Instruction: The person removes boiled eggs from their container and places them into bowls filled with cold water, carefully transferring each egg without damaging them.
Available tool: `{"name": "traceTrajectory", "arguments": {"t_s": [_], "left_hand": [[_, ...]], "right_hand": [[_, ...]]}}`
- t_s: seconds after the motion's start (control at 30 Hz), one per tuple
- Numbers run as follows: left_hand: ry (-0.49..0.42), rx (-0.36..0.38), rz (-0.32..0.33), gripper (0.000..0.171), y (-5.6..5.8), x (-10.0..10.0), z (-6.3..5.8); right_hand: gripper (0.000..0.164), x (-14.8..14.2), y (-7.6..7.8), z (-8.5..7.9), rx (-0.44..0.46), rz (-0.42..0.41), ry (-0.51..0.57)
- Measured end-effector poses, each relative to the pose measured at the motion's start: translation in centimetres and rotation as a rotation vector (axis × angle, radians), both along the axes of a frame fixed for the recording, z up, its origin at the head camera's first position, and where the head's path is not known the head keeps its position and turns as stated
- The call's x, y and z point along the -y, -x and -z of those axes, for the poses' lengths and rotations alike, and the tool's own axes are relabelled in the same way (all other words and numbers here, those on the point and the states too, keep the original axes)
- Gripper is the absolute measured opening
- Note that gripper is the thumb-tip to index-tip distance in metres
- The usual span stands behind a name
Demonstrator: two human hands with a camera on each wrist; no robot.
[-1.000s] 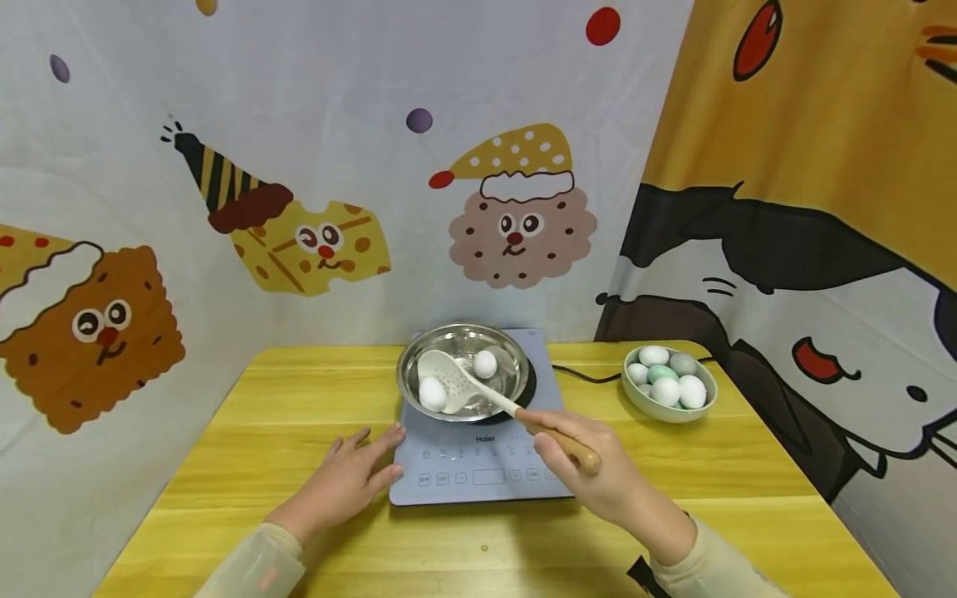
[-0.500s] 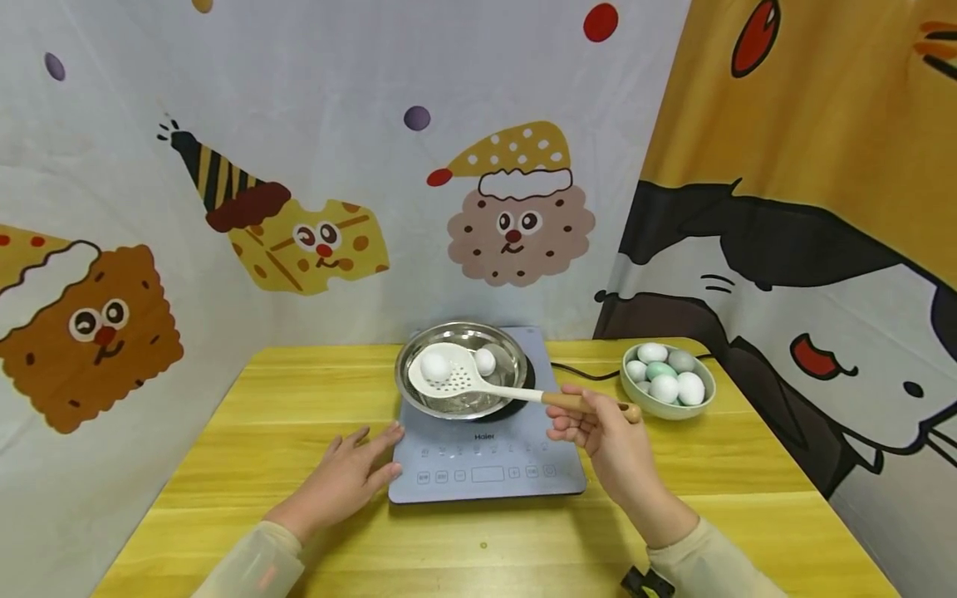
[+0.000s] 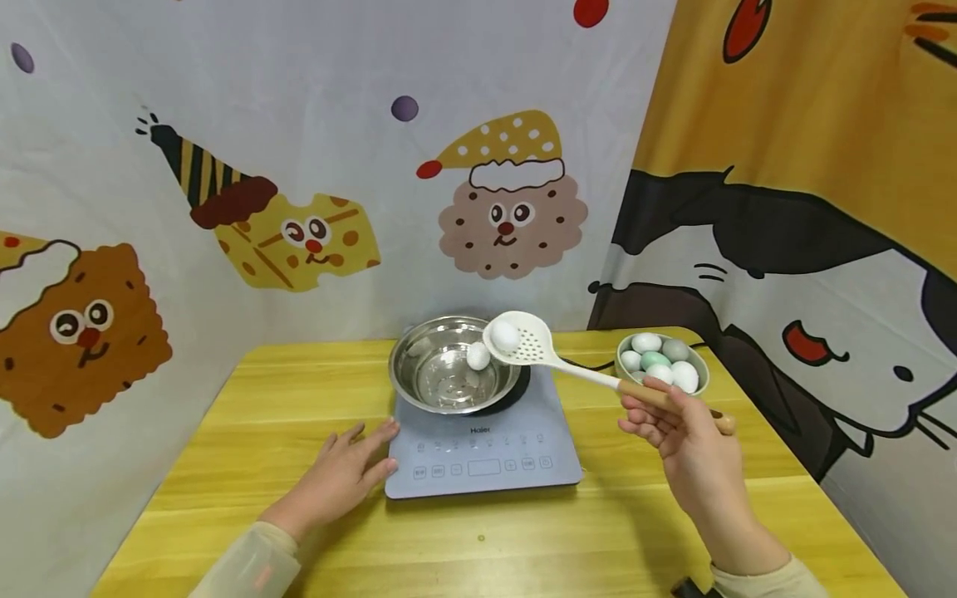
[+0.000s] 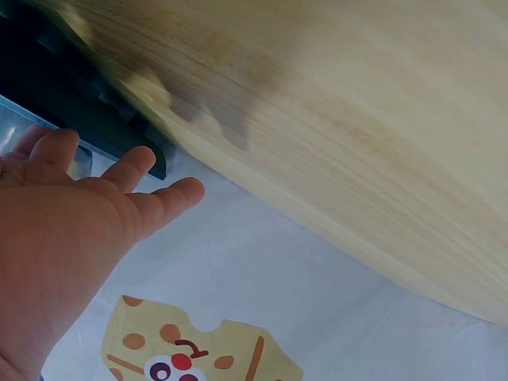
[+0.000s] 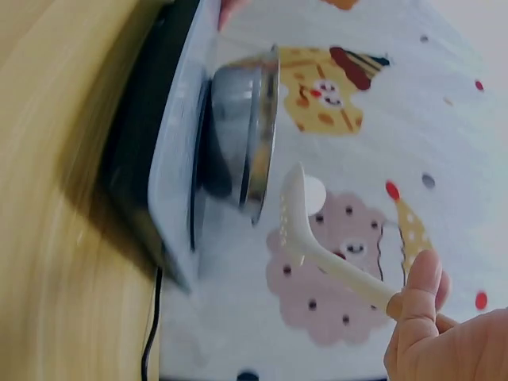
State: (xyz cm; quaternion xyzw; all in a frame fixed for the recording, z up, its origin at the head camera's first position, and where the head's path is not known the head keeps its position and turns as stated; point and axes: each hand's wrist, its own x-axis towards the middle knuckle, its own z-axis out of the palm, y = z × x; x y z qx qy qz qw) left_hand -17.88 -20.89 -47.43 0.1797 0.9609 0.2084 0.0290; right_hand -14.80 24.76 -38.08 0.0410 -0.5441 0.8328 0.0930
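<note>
My right hand holds a slotted spoon by its wooden handle, fingers curled round it. A white egg lies in the spoon's perforated white bowl, raised at the right rim of a steel basin. Another white egg shows inside the basin, by its right wall. From the side, the right wrist view shows the spoon bowl and its egg beyond the basin's rim. My left hand rests with spread, fairly straight fingers, its fingertips at the left edge of the induction cooker.
A pale green bowl filled with several white, grey and green eggs stands at the right, behind my right hand. A black cord runs behind the cooker. The wooden table ends at a printed curtain.
The slotted spoon has risen out of the basin with one egg and swung right, past the rim. My right hand moved right with it. My left hand stays at the cooker's edge.
</note>
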Motion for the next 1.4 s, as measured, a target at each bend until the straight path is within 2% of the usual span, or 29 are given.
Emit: {"name": "traceTrajectory", "arguments": {"t_s": [0.13,0.27,0.57,0.87,1.07,1.23,1.4], "left_hand": [[0.002,-0.005,-0.001,0.061,0.0,0.0,-0.2],[-0.003,-0.007,-0.007,0.06,-0.1,0.1,-0.3],[-0.009,-0.011,-0.001,0.06,-0.2,-0.1,-0.1],[-0.011,-0.033,-0.008,0.059,-0.3,0.0,0.0],[-0.016,-0.024,-0.01,0.059,-0.3,0.0,0.0],[-0.011,-0.023,-0.007,0.059,-0.3,-0.1,-0.1],[-0.008,-0.031,-0.006,0.059,-0.3,-0.2,-0.2]], "right_hand": [[0.038,-2.4,-1.5,0.6,0.038,0.087,0.035],[0.036,-4.4,-2.0,1.8,0.087,0.165,0.109],[0.033,-7.2,-2.5,4.3,0.257,0.255,0.384],[0.033,-8.9,-2.5,5.3,0.42,0.231,0.668],[0.048,-9.6,-2.0,5.4,0.541,0.228,0.846],[0.06,-9.9,-2.1,5.5,0.576,0.226,0.97],[0.063,-10.0,-2.3,5.6,0.585,0.209,1.026]]}}
